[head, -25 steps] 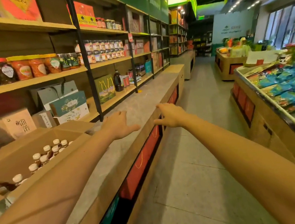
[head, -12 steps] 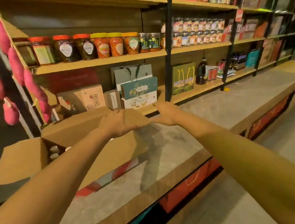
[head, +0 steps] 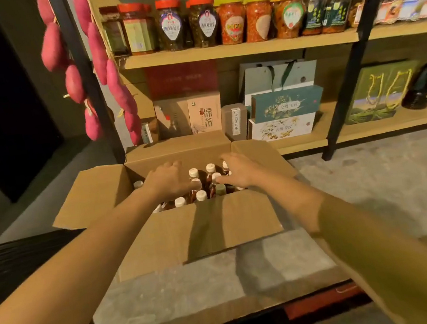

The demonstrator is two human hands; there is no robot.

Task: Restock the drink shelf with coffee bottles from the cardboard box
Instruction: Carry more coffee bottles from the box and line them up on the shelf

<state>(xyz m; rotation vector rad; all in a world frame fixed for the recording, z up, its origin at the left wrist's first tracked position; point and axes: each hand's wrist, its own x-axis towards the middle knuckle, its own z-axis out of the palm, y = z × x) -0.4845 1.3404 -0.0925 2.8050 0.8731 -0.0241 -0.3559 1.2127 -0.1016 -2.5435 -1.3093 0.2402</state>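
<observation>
The white-capped coffee bottles [head: 201, 195] stand upright in the open cardboard box [head: 202, 233] on the grey counter [head: 371, 185]. The left hand [head: 167, 181] and right hand [head: 240, 170] are spread over the caps, fingers loosely extended, nothing gripped. Each bottle should be taken below its cap and lifted straight up, so neighbours are not tipped.

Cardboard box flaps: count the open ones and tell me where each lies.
4. The left flap spreads outward, the far flap lies toward the shelf, the right flap juts rightward, the near flap folds toward the camera. None seems hidden.
</observation>
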